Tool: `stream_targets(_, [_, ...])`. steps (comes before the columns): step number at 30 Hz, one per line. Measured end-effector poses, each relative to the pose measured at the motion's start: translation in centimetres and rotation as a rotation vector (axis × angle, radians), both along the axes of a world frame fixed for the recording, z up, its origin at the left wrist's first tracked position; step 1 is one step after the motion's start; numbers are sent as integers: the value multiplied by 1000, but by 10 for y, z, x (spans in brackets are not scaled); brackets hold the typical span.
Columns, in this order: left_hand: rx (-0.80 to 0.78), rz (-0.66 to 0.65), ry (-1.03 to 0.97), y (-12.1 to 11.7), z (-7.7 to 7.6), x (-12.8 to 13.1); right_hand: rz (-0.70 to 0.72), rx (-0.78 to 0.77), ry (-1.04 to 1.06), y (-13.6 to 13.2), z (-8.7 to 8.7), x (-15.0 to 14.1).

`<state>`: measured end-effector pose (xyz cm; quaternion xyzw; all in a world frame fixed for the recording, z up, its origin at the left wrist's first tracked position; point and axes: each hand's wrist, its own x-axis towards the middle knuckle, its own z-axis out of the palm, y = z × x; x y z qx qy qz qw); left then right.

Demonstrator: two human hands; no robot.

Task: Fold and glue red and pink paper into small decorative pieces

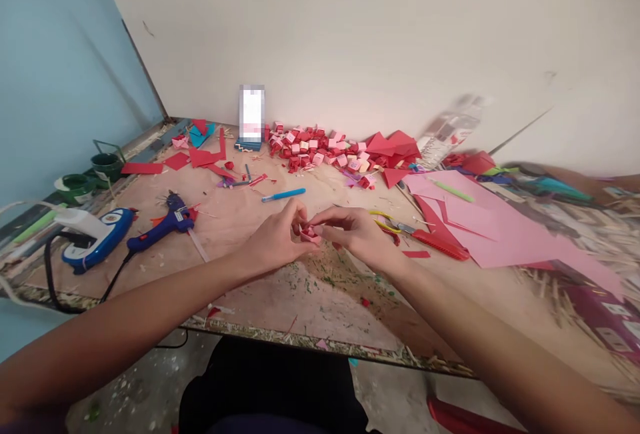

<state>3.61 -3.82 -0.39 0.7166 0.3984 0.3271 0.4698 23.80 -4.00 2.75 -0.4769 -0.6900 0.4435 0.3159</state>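
A small folded pink paper piece (311, 235) sits between my two hands, a little above the table's middle. My left hand (283, 234) pinches it from the left, thumb below and fingers curled over. From the right, the fingertips of my right hand (347, 229) press on its upper side; they partly hide it. Just beyond my hands lies a blue pen (283, 195). Close to my right hand are yellow-handled scissors (384, 222) and a red box cutter (443, 243).
A heap of small red and pink paper pieces (320, 146) lies by the wall, beside a propped phone (251, 114). At left are a blue glue gun (165, 224) and a power strip (103, 241). Pink paper sheets (500, 221) and a tilted plastic bottle (450, 131) occupy the right.
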Motion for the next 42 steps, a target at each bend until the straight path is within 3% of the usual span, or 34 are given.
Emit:
stream_targets(4, [34,66,-26,2,1,-3,-67,-80,214,5,-5,-11])
stream_targets(7, [154,80,-41,3,7,-5,-70,-125,300,6,-6,-8])
stream_targets(9, [210,26,-49,4,12,-6,-42,-192,312,6,-7,-2])
stream_targets(13, [165,-120,-7,3,17,-7,57,-314,295,7,-14,9])
stream_targets(16, [135,-133,0,2,17,-7,104,-315,301,6,-19,13])
stream_targets(22, [106,-1,7,4,19,-9,139,-150,150,4,-19,14])
stream_targets(28, [116,-9,-20,6,17,-8,150,79,-34,1,-14,10])
stream_targets(39, [121,18,-69,7,15,-4,-6,397,-64,-1,-28,-1])
stream_targets(42, [127,16,-59,7,12,-3,-31,401,-43,-3,-28,-4])
